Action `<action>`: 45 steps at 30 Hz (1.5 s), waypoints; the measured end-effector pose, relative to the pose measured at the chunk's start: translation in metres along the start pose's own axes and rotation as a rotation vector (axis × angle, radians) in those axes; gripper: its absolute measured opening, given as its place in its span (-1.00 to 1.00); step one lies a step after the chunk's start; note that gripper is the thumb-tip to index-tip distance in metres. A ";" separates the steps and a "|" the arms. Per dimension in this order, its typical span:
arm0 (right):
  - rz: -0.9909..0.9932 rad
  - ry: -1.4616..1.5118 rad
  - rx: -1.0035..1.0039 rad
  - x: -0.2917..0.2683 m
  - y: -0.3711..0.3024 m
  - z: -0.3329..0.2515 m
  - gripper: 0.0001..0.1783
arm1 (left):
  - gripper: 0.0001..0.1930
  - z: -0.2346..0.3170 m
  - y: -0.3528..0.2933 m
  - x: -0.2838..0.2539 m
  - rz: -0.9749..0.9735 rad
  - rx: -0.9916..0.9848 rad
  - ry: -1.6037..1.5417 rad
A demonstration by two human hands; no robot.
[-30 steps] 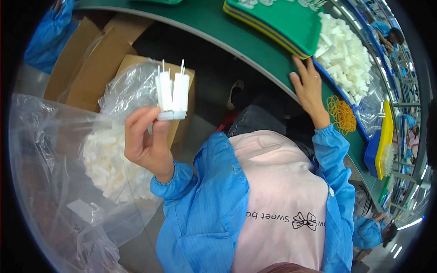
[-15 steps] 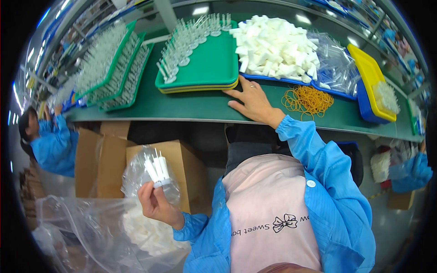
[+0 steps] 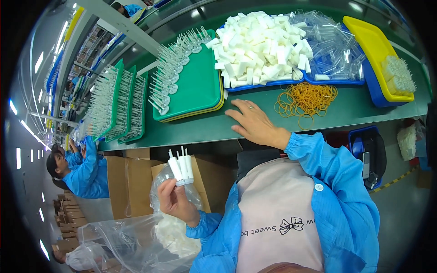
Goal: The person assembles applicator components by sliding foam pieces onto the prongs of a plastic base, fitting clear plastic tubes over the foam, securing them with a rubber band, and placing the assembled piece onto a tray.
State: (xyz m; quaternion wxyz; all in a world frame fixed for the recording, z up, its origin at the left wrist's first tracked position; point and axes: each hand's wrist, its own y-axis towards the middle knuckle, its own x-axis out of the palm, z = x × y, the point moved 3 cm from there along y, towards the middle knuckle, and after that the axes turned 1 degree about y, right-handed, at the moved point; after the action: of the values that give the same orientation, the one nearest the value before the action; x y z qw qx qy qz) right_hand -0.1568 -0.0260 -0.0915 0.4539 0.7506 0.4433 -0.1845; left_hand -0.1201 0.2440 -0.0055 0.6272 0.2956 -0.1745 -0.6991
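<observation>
Off the table's front edge, above a cardboard box, my left hand point(image 3: 178, 200) grips a small cluster of white tubes point(image 3: 181, 166) by its round base. Thin white rods stick up from the tops of the tubes. My right hand point(image 3: 255, 122) lies on the green table with its fingers spread and nothing in them. It is near the corner of a green tray point(image 3: 193, 86) that sits on a yellow one. To its right is a heap of orange rubber bands point(image 3: 306, 101). Similar clusters with upright rods point(image 3: 166, 86) line the green tray's left and far edges.
A blue tray heaped with white pieces point(image 3: 264, 50) and clear plastic tubes point(image 3: 325, 45) stands at the back. A yellow bin point(image 3: 373, 50) is at right. Filled green trays point(image 3: 119, 102) lean at left. Below are an open cardboard box point(image 3: 125, 186) and a plastic bag point(image 3: 123, 241). Another person point(image 3: 88, 175) works at left.
The view has turned and shifted. My right hand has drawn back from the tray's corner toward the table's front edge. My left hand still holds the cluster, now closer to the table edge.
</observation>
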 end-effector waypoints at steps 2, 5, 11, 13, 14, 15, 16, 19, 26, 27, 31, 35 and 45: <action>0.018 -0.050 -0.001 0.001 0.009 0.009 -0.62 | -0.85 0.004 0.005 0.015 -0.044 0.016 -0.007; -0.021 -0.165 -0.019 0.003 0.021 0.018 -0.66 | -0.86 0.003 0.009 0.027 -0.114 0.018 0.001; -0.122 -0.287 -0.057 -0.001 0.027 0.017 -0.71 | -0.86 -0.008 0.013 0.041 -0.152 -0.049 -0.010; -0.125 -0.311 -0.064 -0.001 0.025 0.020 -0.70 | -0.85 -0.012 0.016 0.047 -0.166 -0.058 -0.015; -0.113 -0.332 -0.074 0.000 0.025 0.021 -0.68 | -0.85 -0.014 0.018 0.050 -0.172 -0.056 -0.032; -0.100 -0.349 -0.084 0.001 0.025 0.022 -0.66 | -0.84 -0.015 0.020 0.052 -0.179 -0.055 -0.045; -0.100 -0.346 -0.082 0.001 0.025 0.022 -0.66 | -0.84 -0.016 0.022 0.054 -0.181 -0.055 -0.042; -0.101 -0.334 -0.076 -0.001 0.027 0.022 -0.60 | -0.88 -0.014 0.027 0.059 -0.244 -0.004 -0.019; -0.145 -0.353 -0.087 -0.003 0.028 0.020 -0.50 | -0.87 -0.016 0.032 0.063 -0.235 0.005 -0.016; -0.149 -0.393 -0.094 -0.004 0.027 0.021 -0.48 | -0.87 -0.017 0.032 0.064 -0.233 -0.005 -0.031; -0.161 -0.396 -0.108 -0.002 0.028 0.021 -0.47 | -0.87 -0.016 0.032 0.065 -0.259 0.018 -0.009; -0.203 -0.406 -0.105 -0.002 0.027 0.021 -0.48 | -0.88 -0.017 0.033 0.066 -0.245 0.017 0.003; -0.172 -0.270 -0.131 -0.001 0.028 0.027 -0.54 | -0.86 -0.019 0.034 0.072 -0.253 0.009 0.013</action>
State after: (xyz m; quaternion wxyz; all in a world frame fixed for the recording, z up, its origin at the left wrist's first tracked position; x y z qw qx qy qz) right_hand -0.1305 -0.0555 -0.0902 0.5400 0.6469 0.4520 -0.2927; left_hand -0.0847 0.1707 -0.0128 0.5336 0.3229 -0.1348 -0.7700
